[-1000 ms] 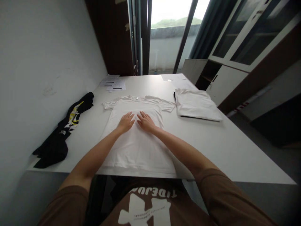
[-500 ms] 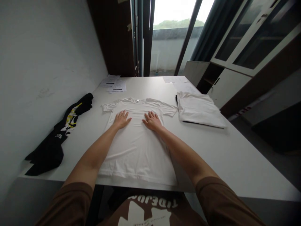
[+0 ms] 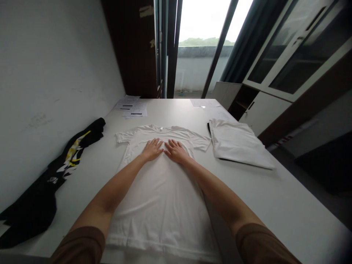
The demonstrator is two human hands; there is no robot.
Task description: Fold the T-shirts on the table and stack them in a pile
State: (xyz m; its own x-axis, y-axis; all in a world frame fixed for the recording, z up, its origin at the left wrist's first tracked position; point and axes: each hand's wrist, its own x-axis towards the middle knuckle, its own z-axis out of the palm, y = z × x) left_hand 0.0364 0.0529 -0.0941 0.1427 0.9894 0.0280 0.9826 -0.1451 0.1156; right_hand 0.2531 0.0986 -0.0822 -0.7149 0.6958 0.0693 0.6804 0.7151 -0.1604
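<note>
A white T-shirt point(image 3: 162, 205) lies spread out on the white table, its collar toward the far side and its hem toward me. Both short sleeves are stretched out sideways. My left hand point(image 3: 153, 149) rests flat on the chest of the shirt, fingers extended and pointing away. Close beside it, my right hand point(image 3: 175, 151) also presses flat on the fabric with its fingers out. The thumbs nearly meet at the middle of the chest. Faint creases run through the cloth around both hands.
Folded white cloth point(image 3: 239, 143) with something dark beneath it lies to the right. Along the left wall is a black garment point(image 3: 41, 198) with yellow and white print. Papers point(image 3: 132, 107) lie at the table's far left corner. Cabinets point(image 3: 269, 106) stand beyond the right edge.
My hands have slid inward across the shirt, the left one moving most, and are now close together. The camera view has shifted, so the table appears lower and nearer.
</note>
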